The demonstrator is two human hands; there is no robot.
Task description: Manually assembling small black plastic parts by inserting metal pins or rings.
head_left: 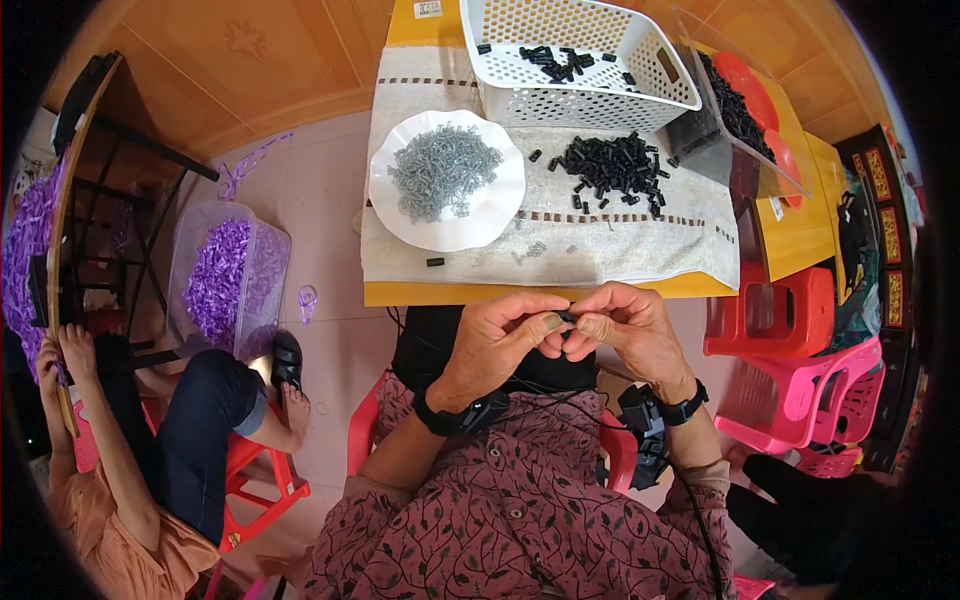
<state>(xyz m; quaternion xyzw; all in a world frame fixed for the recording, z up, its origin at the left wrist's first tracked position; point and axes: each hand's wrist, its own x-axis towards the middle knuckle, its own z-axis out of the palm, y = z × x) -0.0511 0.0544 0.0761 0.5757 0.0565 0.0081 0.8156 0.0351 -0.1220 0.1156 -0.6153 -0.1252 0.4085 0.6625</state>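
Just in front of the table's near edge, my left hand point(507, 335) and my right hand point(625, 330) meet fingertip to fingertip. Both are closed in a pinch on one small black plastic piece point(566, 317), mostly hidden by the fingers. Beyond them a loose pile of small black plastic pieces point(612, 168) lies on the white cloth point(620, 255). A scalloped white plate point(400, 228) to the left bears a heap of small clear pieces point(445, 172). One black piece point(435, 262) lies alone below the plate, and a few clear bits point(535, 250) are scattered nearby.
A white perforated basket point(590, 108) with some black pieces stands at the back. Right of it is a clear bin point(715, 140) of black pieces. Red and pink stools point(790, 400) stand at right. At left, a person point(130, 480) works beside a tub of purple pieces point(265, 280).
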